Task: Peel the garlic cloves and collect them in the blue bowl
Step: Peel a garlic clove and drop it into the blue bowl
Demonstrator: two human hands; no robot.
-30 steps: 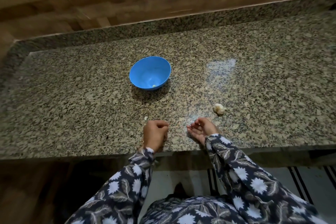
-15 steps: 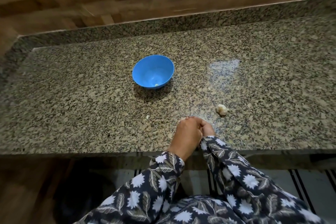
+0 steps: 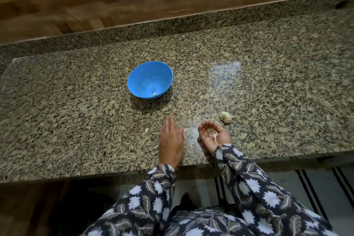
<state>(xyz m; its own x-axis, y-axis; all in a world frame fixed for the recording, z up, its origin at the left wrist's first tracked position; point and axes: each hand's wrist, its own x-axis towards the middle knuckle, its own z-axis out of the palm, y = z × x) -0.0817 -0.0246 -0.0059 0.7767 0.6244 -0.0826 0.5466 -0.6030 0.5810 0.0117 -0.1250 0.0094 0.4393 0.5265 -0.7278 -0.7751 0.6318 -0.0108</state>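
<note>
1. Stone counter (image 3: 76, 120) fills most of what I see. It is speckled brown, black and grey, with a shiny patch near the middle.
2. Behind it stands a wooden wall (image 3: 134, 5) made of brown planks.
3. My two sleeves (image 3: 153, 197) come up from the bottom. They are dark with white flowers and leaves.
4. The blue bowl (image 3: 141, 78) sits upright on the counter, well past my hands and a little to the left.
5. My left hand (image 3: 171, 140) is over the counter near the front edge. Its fingers are straight and close together, and it holds nothing. It looks a bit blurry.
6. My right hand (image 3: 213, 136) is just beside the left one, but they do not touch. The palm faces up and the fingers curl like a little cup.
7. A garlic bulb (image 3: 226, 117) lies on the counter just past my right hand, not touching it.
8. Some garlic bits (image 3: 212, 134) lie in my cupped right palm. I see thin pale skin and something brownish. I cannot tell if a whole clove is in there.
9. One small pale clove (image 3: 154, 94) lies at the bottom of the blue bowl.
10. A tiny pale piece (image 3: 146, 130) lies on the counter, just left of my left hand.
</note>
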